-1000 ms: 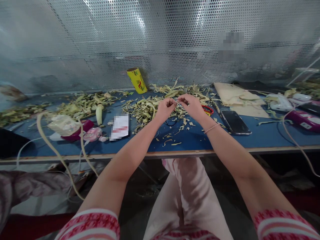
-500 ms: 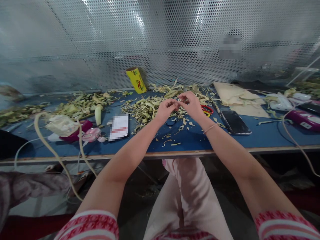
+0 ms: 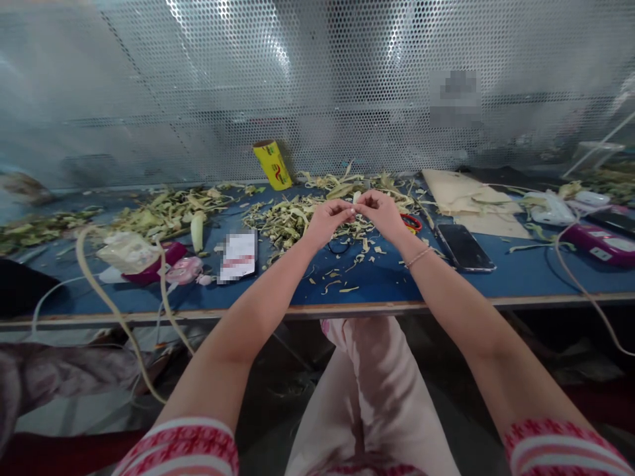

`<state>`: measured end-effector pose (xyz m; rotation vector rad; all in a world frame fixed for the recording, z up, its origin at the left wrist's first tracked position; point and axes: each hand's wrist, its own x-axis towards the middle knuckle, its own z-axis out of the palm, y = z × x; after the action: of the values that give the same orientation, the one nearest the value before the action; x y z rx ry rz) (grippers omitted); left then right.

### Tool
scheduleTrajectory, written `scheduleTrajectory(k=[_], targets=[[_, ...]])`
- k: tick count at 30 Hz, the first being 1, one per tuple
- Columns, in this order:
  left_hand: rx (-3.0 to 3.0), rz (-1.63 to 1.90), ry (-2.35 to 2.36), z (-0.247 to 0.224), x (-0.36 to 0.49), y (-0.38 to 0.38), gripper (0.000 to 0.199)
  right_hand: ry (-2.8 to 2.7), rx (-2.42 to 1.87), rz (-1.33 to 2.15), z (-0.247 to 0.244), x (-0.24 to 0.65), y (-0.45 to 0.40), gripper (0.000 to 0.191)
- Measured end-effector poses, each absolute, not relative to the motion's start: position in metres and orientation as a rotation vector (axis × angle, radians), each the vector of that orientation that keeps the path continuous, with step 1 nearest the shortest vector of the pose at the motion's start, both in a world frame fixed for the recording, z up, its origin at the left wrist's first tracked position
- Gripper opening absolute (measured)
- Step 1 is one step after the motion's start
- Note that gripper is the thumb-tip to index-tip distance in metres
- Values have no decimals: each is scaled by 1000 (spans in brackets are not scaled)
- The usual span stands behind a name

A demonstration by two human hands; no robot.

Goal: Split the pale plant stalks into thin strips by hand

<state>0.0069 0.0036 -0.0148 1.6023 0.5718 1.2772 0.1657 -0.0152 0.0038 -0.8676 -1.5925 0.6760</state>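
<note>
My left hand [image 3: 327,221] and my right hand [image 3: 381,213] meet at the fingertips above the middle of the blue table. Both are closed, thumbs pinched against fingers. Whatever lies in the pinch is too small to make out, though a pale sliver [image 3: 356,197] shows just above the fingertips. Under and behind the hands spreads a heap of greenish-yellow dried plant pieces [image 3: 285,221], partly covered by them. Small trimmings [image 3: 342,281] are scattered in front. Red and yellow loops [image 3: 411,223] lie beside my right hand, the rest of that object hidden.
On the right lie a phone [image 3: 465,247], brown paper [image 3: 476,198] and a purple device [image 3: 600,243]. A yellow tube [image 3: 272,165] leans by the perforated metal panel [image 3: 337,79]. Leftward are a white card [image 3: 238,254], another plant pile [image 3: 163,211] and a cable [image 3: 106,304].
The fingertips have drawn closer together, and my right hand sits slightly lower and flatter. The view has shifted a little; the things on the table stay put.
</note>
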Motion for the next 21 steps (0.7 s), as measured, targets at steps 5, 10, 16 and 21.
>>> scheduleTrajectory(k=[5,10,16,21], targets=[[1567,1298,601,-18,11,6,35,-1516,-819,820,0,164,-14,28],[1521,1367,618,-21,16,8,24,-1492,-830,885,-2,163,-13,28],[1605,1391,702,-14,13,-2,13,-1524,-829,887,-1,163,-15,28],[1651,1413,725,-10,13,-8,11,-1534,-843,825,-2,164,-14,24]])
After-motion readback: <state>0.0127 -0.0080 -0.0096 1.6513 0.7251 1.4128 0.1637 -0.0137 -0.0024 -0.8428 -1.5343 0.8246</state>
